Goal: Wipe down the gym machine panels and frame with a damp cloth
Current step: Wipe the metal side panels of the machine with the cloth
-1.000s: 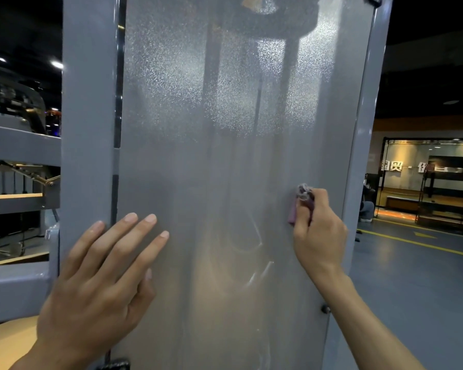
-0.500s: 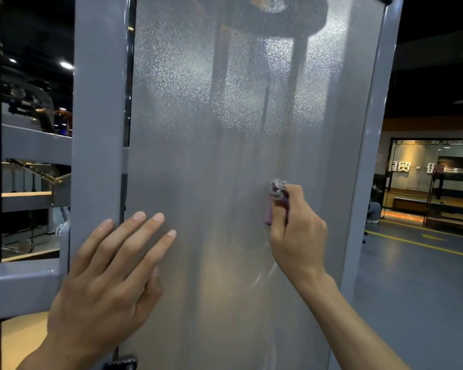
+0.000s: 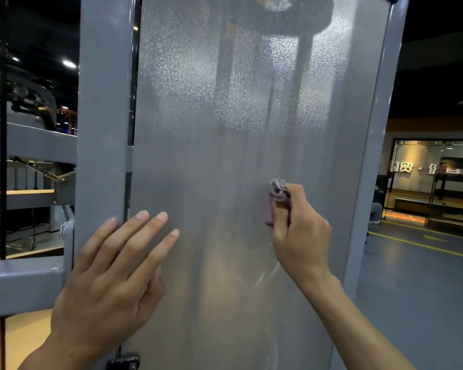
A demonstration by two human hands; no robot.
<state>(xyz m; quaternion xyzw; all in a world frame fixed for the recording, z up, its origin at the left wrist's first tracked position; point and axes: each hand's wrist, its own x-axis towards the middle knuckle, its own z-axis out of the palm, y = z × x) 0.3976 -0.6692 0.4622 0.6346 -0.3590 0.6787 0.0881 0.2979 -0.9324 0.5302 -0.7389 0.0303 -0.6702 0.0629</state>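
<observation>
Head view: frosted translucent panel (image 3: 225,156) of the gym machine fills the middle of the frame, upright, w/ grey frame post (image 3: 102,129) along its left edge & a thinner grey frame strip (image 3: 377,156) along its right edge. Dark shapes of the machine's insides show blurred through the panel's upper half.

Left hand (image 3: 110,284) lies flat, fingers straight & spread, palm on the panel's lower left edge; its outermost finger reaches the post, the others lie on the panel. Holds nothing.

Right hand (image 3: 300,236) is fisted around a bunched purple cloth (image 3: 275,201), thumb & fingers curled tight on it. Cloth pokes out the top of the fist & presses on the panel, right of centre, approx. mid-height, nearer the right edge than the left. Wet streaks (image 3: 267,276) show on the panel just below that hand.

Left bkgd: grey crossbars (image 3: 24,284) of more gym equipment. Right bkgd: grey floor w/ yellow line (image 3: 425,247), lit glass storefront (image 3: 433,166) behind.
</observation>
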